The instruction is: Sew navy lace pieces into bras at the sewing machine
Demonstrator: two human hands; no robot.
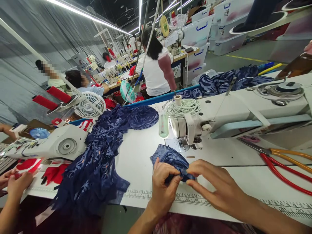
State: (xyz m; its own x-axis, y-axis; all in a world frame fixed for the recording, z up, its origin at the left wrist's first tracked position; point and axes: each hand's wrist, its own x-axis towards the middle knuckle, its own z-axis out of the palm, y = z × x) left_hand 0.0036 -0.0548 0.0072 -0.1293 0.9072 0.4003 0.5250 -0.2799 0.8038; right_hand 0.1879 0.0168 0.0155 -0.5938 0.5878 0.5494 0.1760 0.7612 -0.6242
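Observation:
Both of my hands pinch one small piece of shiny navy fabric near the front edge of the white sewing table. My left hand grips its near edge between thumb and fingers. At the right end of that edge, my right hand is closed on a fold of the same piece. The far part of the fabric lies flat just before the needle area of a white sewing machine. Left of my hands spreads a large heap of patterned navy fabric pieces, partly over the table edge.
Scissors with red and orange handles lie at the right. A printed ruler strip runs along the front edge. More navy fabric is piled behind the machine. At far left, another person's hands hold red fabric beside another machine.

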